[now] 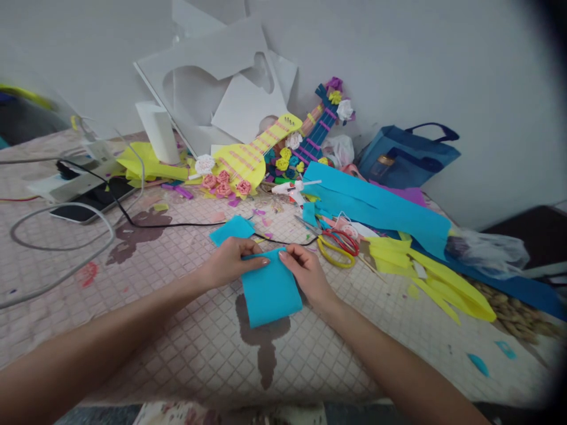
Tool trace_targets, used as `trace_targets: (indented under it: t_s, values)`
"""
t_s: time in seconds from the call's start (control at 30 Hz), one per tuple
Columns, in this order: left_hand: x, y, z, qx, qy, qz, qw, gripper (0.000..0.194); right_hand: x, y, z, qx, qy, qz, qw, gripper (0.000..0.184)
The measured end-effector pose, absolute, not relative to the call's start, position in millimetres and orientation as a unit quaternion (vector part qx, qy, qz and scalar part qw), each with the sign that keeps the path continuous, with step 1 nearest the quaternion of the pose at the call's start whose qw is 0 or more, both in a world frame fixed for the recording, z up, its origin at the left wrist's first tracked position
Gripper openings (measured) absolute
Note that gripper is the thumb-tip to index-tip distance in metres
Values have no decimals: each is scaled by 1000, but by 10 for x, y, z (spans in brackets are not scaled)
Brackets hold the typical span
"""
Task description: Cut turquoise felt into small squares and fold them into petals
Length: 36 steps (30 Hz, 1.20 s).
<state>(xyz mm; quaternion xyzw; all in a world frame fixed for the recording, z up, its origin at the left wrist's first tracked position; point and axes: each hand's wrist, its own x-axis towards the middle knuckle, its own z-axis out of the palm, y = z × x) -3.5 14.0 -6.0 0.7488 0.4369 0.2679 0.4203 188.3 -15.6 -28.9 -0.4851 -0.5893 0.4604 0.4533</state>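
Note:
A strip of blue crepe paper (271, 294) hangs between my two hands above the table. My left hand (230, 260) pinches its upper left edge, thumb on top. At the upper right corner my right hand (306, 273) grips the same strip between thumb and fingers. Just beyond my left hand lies another blue paper piece (233, 230) on the cloth. Scissors with red and yellow handles (337, 248) rest to the right of my right hand. Behind them a white glue gun (290, 189) lies on the table.
A yellow paper guitar (243, 162) with pink flowers and a blue paper guitar (316, 133) lean at the back. Long blue paper (376, 198) and yellow strips (425, 277) lie right. A black cable (177, 225) crosses the table near a phone (91, 203) on the left.

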Motion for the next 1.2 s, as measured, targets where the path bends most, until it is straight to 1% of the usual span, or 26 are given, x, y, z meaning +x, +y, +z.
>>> trace_targets:
  t_s: [0.23,0.4,0.5,0.77,0.97,1.2]
  values:
    - [-72,165,-39,772,410,253,414,34,1950,-120,-265,-495,-586,448,458,29]
    - [-89,156,-76,723,427,221,497,36,1991,-100,-263,-500,-575,446,469,28]
    - [-89,152,-80,707,425,215,523,37,1996,-100,-271,-503,-575,447,465,28]
    - [-74,182,-47,678,415,270,543,36,1979,-110,-264,-494,-588,438,468,30]
    - [-76,172,-15,654,431,261,564,34,1962,-122,-265,-474,-574,453,491,28]
    - [-76,174,-9,657,440,263,553,35,1970,-127,-270,-479,-566,462,487,28]
